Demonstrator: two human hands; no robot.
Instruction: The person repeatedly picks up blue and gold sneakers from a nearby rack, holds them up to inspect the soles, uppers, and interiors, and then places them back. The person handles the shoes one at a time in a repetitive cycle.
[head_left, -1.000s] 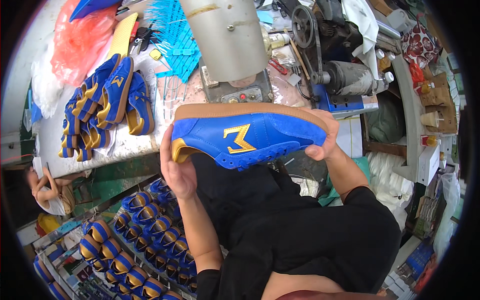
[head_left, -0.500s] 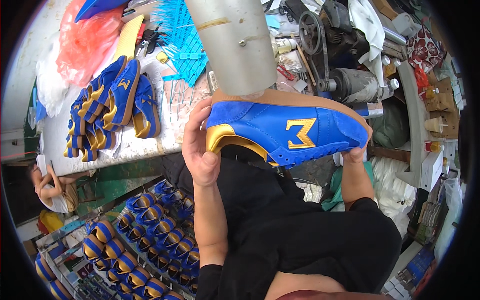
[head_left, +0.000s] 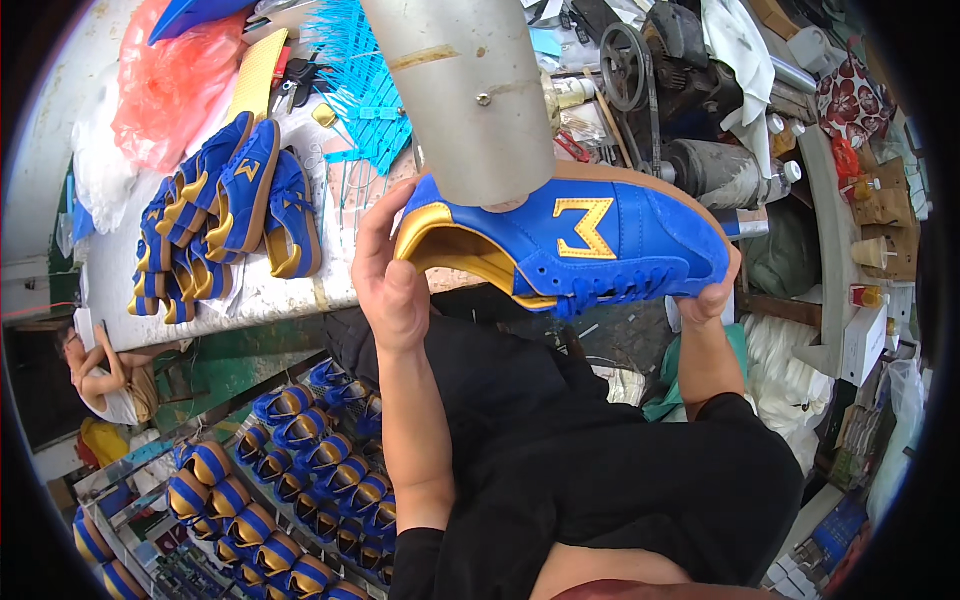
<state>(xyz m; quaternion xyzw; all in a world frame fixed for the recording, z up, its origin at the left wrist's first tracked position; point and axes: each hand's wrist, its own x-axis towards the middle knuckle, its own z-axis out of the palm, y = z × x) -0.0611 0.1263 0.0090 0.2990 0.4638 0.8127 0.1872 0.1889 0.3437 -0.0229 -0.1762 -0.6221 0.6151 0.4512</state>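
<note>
Smooth blue shoe point(head_left: 530, 235), angular gold emblem point(head_left: 588, 228); left fingers point(head_left: 374, 228) clamped on heel point(head_left: 424, 217), right fingers point(head_left: 716, 296), half-hidden, seemingly on toe point(head_left: 704, 252).

One blue shoe point(head_left: 600, 232) is held in the air, a little right of the frame's middle. It is turned on its side: heel to the left, toe to the right, brown sole toward the upper edge, opening and blue laces toward the lower edge. Its heel patch, lining and zigzag side emblem are gold.
</note>
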